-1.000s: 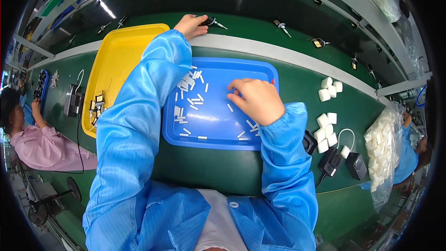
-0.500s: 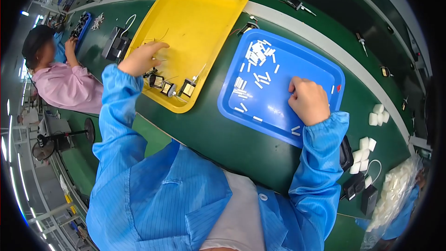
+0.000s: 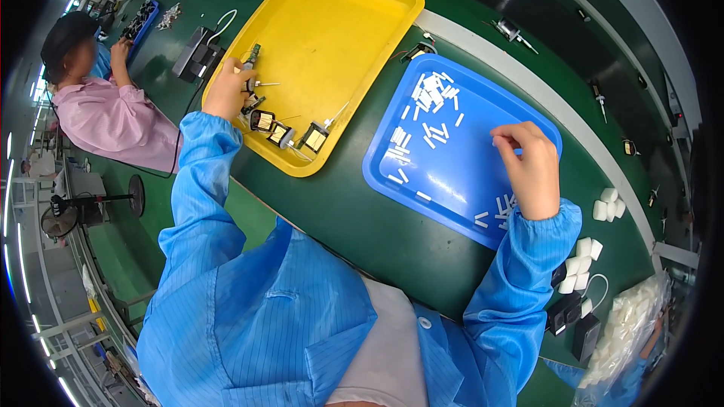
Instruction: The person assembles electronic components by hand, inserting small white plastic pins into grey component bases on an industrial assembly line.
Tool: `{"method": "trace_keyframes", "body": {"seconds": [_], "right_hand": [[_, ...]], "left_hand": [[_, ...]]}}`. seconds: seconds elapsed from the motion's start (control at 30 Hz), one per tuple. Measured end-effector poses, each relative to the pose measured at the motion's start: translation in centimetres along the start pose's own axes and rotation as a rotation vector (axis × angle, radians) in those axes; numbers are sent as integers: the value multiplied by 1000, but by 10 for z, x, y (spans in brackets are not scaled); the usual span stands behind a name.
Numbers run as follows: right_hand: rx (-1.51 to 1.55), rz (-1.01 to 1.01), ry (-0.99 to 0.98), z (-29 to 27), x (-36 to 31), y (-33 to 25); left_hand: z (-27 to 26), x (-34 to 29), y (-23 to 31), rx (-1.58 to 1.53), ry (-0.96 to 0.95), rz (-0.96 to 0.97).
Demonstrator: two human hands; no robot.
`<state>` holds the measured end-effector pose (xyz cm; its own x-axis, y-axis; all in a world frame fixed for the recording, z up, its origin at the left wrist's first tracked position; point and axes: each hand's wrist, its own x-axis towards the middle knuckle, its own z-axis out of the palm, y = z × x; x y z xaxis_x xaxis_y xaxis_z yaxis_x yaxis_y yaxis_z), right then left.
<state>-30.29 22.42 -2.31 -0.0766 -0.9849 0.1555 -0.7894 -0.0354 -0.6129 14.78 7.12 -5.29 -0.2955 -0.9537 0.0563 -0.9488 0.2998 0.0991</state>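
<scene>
My left hand is closed at the left side of the yellow tray, its fingers around a small dark electrical part with a greenish end. Beside it along the tray's near edge lie several more small coil-like parts with wires, such as a black-framed one. Over the right part of the blue tray hovers my right hand, thumb and forefinger pinched together. Whatever sits between those fingertips is too small to make out. Short white strips are scattered in the blue tray, some close to my right cuff.
White foam-like blocks, black boxes with a white cable and a clear bag of white pieces are at the right. A co-worker in pink sits at the left, near a black device.
My left hand has gone from open above the yellow tray to closed around a part. The right hand has risen off the blue tray's lower area, where more white strips now show.
</scene>
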Motion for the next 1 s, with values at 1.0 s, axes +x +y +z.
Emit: {"method": "trace_keyframes", "body": {"seconds": [1.0], "right_hand": [[786,-47,251,-46,-20,-55]], "left_hand": [[-52,-34,265,-1856,-558,246]]}}
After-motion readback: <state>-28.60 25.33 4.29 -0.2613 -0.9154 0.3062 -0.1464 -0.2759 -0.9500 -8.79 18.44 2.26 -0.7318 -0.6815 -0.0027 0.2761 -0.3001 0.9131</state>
